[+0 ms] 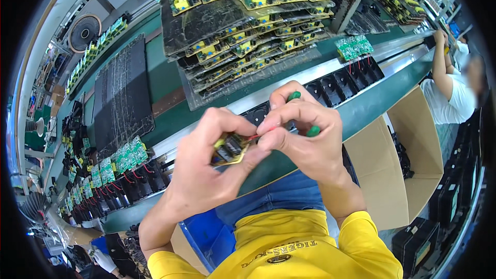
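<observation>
A small circuit board (230,150) with dark round parts and a yellow edge is held between the thumb and fingers of my left hand (199,160). A thin red wire (252,137) runs from the board to my right hand (310,134), whose thumb and forefinger pinch it. Two green ends, apparently the handles of a hand tool (313,131), stick out between the right hand's fingers; the rest of it is hidden. Beneath both hands lies a row of black plastic cases (338,87), partly covered by them.
Stacked trays of yellow-and-black boards (248,26) stand beyond my hands. Green boards (116,163) wired to black cases line the left; another green board (354,47) sits at the right. An open cardboard box (374,170) is beside me. A co-worker (454,90) works at far right.
</observation>
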### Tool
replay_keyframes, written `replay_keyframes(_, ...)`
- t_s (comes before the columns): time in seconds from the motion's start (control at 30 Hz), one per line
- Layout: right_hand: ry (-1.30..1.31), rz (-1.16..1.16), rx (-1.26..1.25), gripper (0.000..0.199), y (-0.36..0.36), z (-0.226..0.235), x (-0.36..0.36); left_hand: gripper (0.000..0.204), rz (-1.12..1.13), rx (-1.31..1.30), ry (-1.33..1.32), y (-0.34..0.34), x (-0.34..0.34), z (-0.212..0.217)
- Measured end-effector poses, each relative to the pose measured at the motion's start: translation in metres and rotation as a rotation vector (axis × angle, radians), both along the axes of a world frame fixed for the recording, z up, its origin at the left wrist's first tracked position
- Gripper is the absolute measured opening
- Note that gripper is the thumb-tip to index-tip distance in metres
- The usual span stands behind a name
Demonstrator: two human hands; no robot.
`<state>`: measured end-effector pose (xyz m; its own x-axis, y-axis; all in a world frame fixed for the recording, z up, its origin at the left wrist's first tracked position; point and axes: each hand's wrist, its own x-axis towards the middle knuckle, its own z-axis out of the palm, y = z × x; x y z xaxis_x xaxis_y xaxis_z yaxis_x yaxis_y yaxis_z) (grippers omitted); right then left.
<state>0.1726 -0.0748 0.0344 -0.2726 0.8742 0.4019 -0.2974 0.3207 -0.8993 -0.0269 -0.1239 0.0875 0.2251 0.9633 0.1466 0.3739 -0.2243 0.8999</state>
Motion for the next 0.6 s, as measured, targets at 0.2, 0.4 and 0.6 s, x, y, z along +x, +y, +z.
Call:
replay_keyframes(0.2, -0.134, -0.072, 0.023, 0.023, -0.015, 0.012, 0.004, 0.017, 0.058, 0.166, -0.14, 0.003, -0.012, -0.003)
replay_keyframes(0.4, -0.837, -0.363, 0.461, 0.019, -0.015, -0.027, 0.007, 0.01, 0.125, -0.031, 0.14, 0.022, -0.04, -0.032)
replay_keyframes(0.6, -1.066, -0.411, 0.58, 0.019, -0.022, -0.052, -0.003, 0.004, 0.176, -0.135, 0.253, 0.034, -0.042, -0.051)
